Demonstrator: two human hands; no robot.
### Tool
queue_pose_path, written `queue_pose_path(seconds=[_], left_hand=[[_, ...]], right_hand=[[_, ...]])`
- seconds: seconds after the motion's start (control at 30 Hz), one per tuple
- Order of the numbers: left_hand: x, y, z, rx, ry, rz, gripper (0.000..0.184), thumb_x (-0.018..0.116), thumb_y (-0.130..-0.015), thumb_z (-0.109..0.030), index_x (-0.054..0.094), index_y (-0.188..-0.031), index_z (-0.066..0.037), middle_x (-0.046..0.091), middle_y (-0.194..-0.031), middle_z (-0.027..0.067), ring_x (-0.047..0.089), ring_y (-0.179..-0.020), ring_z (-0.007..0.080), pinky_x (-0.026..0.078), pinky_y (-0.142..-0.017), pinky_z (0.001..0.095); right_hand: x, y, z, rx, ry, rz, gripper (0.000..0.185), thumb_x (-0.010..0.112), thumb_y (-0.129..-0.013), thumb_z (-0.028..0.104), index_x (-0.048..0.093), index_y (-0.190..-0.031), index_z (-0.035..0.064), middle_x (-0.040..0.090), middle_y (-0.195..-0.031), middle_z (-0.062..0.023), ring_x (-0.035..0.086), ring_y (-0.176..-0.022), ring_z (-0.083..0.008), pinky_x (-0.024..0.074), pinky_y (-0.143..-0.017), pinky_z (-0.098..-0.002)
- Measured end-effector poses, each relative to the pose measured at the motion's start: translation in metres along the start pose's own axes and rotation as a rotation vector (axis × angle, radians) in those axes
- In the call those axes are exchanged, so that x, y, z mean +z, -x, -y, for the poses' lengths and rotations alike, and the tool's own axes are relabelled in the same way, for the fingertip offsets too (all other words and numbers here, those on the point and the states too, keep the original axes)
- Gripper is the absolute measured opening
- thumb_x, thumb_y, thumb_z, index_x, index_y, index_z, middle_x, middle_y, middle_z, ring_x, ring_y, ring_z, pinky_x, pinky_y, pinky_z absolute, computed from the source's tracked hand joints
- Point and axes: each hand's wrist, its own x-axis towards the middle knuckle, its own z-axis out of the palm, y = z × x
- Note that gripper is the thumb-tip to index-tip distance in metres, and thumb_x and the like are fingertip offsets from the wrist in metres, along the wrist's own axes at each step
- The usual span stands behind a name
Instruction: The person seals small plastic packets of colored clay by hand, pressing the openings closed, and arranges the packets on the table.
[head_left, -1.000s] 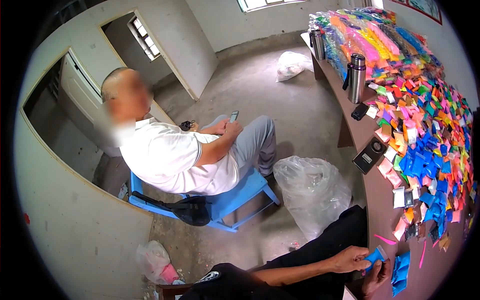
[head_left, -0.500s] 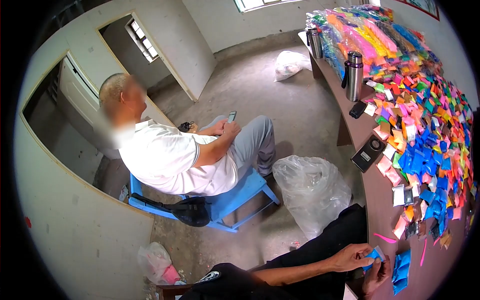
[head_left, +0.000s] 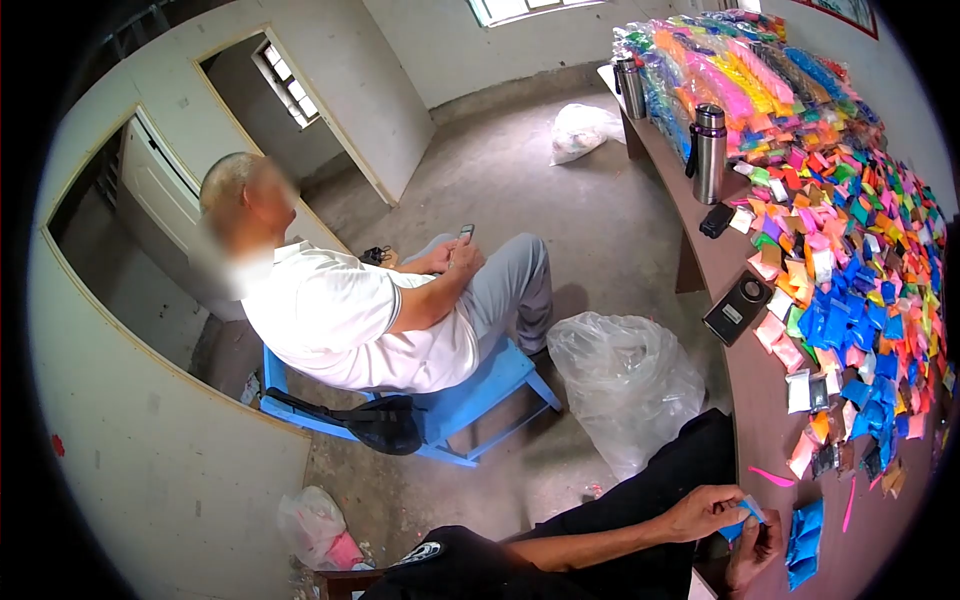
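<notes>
Since the earlier frame we see the small blue packet (head_left: pixel 733 531) tilted between the hands at lower right of the frame, its clear edge turned up; handling looks to us still under way, packet not set down. Left hand (head_left: pixel 700 513): thumb and forefinger pinching it. Right hand (head_left: pixel 757 552): fingers curled close against it, partly hidden, pressure we cannot tell. Blue double packet (head_left: pixel 803 547) just beside, unmoved on the table (head_left: pixel 765 420)

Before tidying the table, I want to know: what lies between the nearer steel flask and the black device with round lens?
In the head view, a small black object and a white packet.
</notes>
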Motion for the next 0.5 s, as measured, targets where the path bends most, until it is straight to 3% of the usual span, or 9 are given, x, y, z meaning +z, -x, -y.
queue_pose_path(seconds=[0.2, 0.33, 0.4, 0.5], left_hand=[[-0.002, -0.001, 0.002, -0.016, 0.010, 0.018, 0.020, 0.061, -0.100, -0.021, 0.064, -0.103, -0.001, 0.055, -0.076, -0.0017, 0.048, -0.070, 0.0046, 0.040, -0.060, 0.0244], [-0.002, 0.000, -0.008, -0.020, 0.038, 0.005, 0.018, 0.061, -0.099, -0.019, 0.064, -0.102, -0.001, 0.055, -0.074, -0.0016, 0.049, -0.069, 0.0048, 0.040, -0.059, 0.0247], [-0.003, 0.001, -0.019, -0.058, 0.055, 0.019, 0.018, 0.061, -0.099, -0.019, 0.064, -0.102, -0.001, 0.055, -0.074, -0.0015, 0.049, -0.068, 0.0050, 0.040, -0.059, 0.0247], [-0.003, 0.000, -0.011, -0.069, 0.032, 0.027, 0.018, 0.061, -0.099, -0.019, 0.064, -0.102, -0.001, 0.056, -0.074, -0.0013, 0.050, -0.068, 0.0054, 0.041, -0.059, 0.0246]], right_hand=[[0.005, 0.000, 0.022, 0.053, 0.038, 0.059, 0.015, 0.057, -0.102, 0.019, 0.058, -0.099, 0.0040, 0.057, -0.080, 0.0018, 0.048, -0.073, -0.0045, 0.0361, -0.063, -0.0205], [-0.004, 0.003, -0.009, -0.024, -0.073, 0.007, 0.014, 0.057, -0.101, 0.015, 0.061, -0.102, 0.0022, 0.061, -0.087, -0.0009, 0.053, -0.078, -0.0074, 0.0414, -0.067, -0.0222], [-0.017, 0.006, -0.021, -0.357, 0.814, 0.093, 0.059, 0.079, -0.076, 0.034, 0.054, -0.125, 0.0101, 0.062, -0.114, -0.0163, 0.067, -0.083, -0.0308, 0.0554, -0.069, -0.0382], [-0.019, 0.009, -0.028, -0.373, 0.794, 0.103, 0.057, 0.079, -0.076, 0.024, 0.055, -0.124, 0.0101, 0.062, -0.111, -0.0176, 0.066, -0.082, -0.0297, 0.0549, -0.068, -0.0372]])
